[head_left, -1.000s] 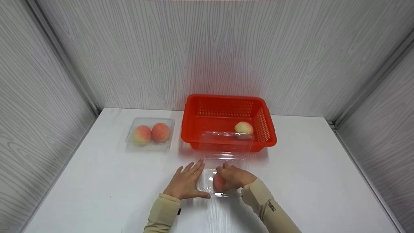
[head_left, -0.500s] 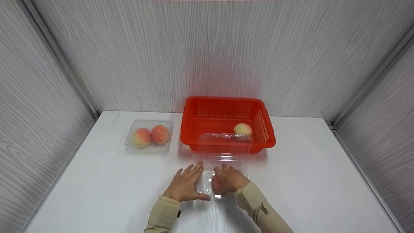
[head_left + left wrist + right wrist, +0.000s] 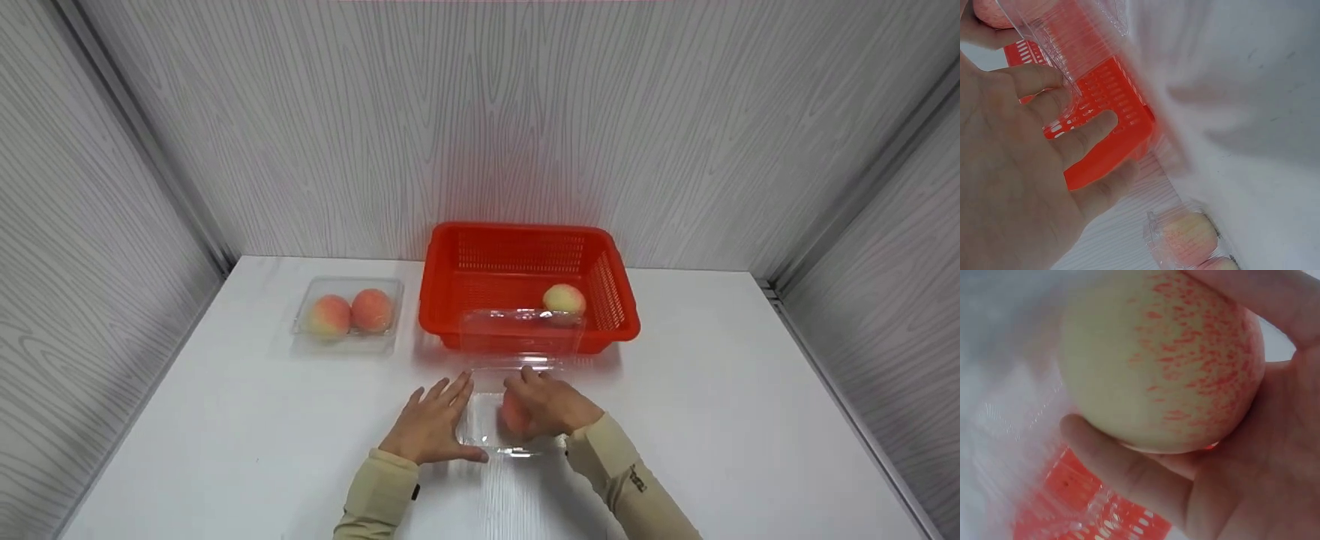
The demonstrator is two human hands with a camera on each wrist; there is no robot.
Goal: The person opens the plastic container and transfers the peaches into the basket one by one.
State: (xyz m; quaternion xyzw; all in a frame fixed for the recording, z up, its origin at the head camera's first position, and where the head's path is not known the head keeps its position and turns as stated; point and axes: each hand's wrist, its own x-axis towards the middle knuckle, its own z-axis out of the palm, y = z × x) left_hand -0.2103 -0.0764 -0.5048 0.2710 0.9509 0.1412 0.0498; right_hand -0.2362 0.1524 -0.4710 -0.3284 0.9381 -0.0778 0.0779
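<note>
Head view: the left hand (image 3: 431,424) lies with fingers spread and thumb apart, just beside an open clear plastic clamshell box (image 3: 485,421), whose raised lid points away from both hands. The right hand (image 3: 556,406) curls round one round pink-and-yellow peach (image 3: 514,415) at the box's base, its pink-flecked side toward the palm. Beyond the left hand, on the white desk (image 3: 225,420), a second clear plastic box (image 3: 349,285) holds two peaches (image 3: 372,310); beyond the right, one red perforated plastic basket (image 3: 487,289) holds one pale yellow peach (image 3: 562,298).
</note>
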